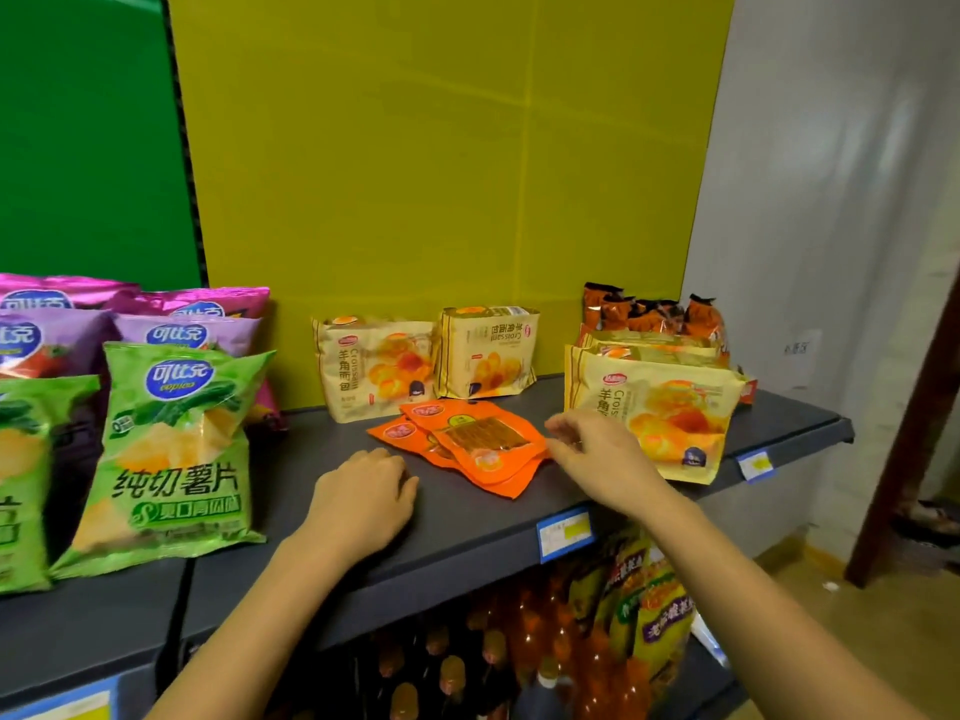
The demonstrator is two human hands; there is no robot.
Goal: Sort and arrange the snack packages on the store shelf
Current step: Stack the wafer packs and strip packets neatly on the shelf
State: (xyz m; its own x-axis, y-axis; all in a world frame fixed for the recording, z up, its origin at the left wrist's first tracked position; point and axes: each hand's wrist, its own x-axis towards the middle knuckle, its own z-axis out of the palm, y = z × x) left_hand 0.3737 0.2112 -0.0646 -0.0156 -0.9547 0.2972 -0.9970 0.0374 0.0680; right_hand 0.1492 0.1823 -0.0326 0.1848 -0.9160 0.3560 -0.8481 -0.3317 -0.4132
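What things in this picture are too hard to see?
Head view:
- Lower orange packets: covered by the top one.
- Price tags: print too small.
- Leftmost green chip bag: cut off by the edge.
- Bottles: partly hidden by the shelf.
- Right hand grip: blurred.

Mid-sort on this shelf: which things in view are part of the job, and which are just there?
Job: loose pile of flat orange snack packets; cream croissant bags; green crisp bags; purple crisp bags; dark orange packets at the back right; grey shelf.
Not the job: blue price tags; bottles on the lower shelf; yellow back panel.
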